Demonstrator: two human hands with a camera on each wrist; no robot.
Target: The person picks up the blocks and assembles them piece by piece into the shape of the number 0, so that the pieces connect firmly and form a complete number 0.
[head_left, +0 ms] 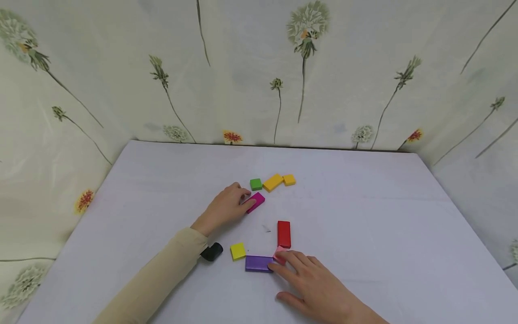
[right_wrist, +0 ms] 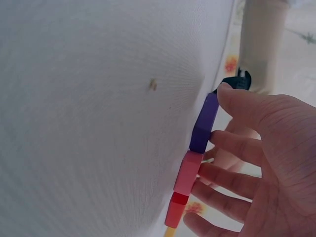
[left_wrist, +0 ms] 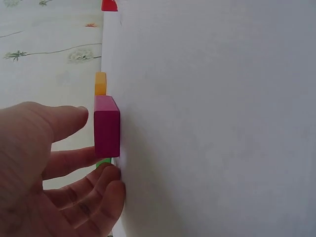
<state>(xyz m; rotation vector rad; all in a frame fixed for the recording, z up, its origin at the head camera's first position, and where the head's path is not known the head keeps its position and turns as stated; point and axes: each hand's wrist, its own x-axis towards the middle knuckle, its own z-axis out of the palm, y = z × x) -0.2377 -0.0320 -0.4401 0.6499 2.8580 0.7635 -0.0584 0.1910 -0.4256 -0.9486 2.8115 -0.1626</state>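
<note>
My left hand (head_left: 228, 202) is around the near left side of a magenta block (head_left: 256, 202). In the left wrist view the thumb is slightly apart from the magenta block (left_wrist: 107, 126), with the index finger along its lower side; whether that finger touches is unclear. My right hand (head_left: 313, 281) has its fingers extended over a pink block (head_left: 279, 254) and the right end of a purple block (head_left: 258, 263). In the right wrist view the fingertips lie close against the purple block (right_wrist: 204, 123) and pink block (right_wrist: 188, 173). A red block (head_left: 284, 234) adjoins the pink one.
Beyond the left hand, a green block (head_left: 256, 184), a long orange block (head_left: 273, 182) and a small orange block (head_left: 289, 180) form a row. A yellow block (head_left: 238, 251) sits left of the purple one. A black cylinder-like object (head_left: 212, 252) lies by the left sleeve.
</note>
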